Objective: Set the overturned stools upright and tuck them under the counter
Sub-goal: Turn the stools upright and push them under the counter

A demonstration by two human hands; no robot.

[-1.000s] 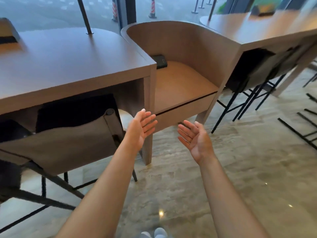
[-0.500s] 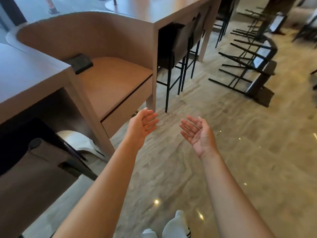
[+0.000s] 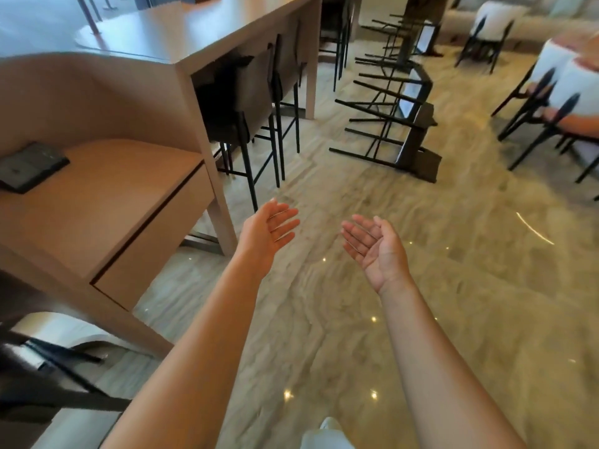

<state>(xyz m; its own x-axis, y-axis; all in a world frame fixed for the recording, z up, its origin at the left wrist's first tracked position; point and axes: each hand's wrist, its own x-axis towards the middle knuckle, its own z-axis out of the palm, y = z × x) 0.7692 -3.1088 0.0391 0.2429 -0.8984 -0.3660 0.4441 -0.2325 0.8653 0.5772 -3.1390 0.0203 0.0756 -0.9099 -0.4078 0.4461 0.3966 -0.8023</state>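
Several overturned stools (image 3: 418, 137) with black metal legs and dark seats lie on their sides on the marble floor, up and to the right of my hands. Two upright stools (image 3: 246, 102) stand tucked under the wooden counter (image 3: 207, 37) at the upper left. My left hand (image 3: 269, 228) and my right hand (image 3: 372, 244) are both held out in front of me, palms facing each other, fingers straight, holding nothing. Both hands are well short of the fallen stools.
A low curved wooden bench (image 3: 107, 202) with a black tablet-like pad (image 3: 29, 166) sits at left. Another stool's black legs (image 3: 48, 367) show at the bottom left. White chairs with black legs (image 3: 557, 89) stand at the right. My feet (image 3: 327, 435) show at the bottom edge.
My view has swung to the right, away from the left counter, bringing the fallen stools closer into sight. Both hands stay open in the same pose.
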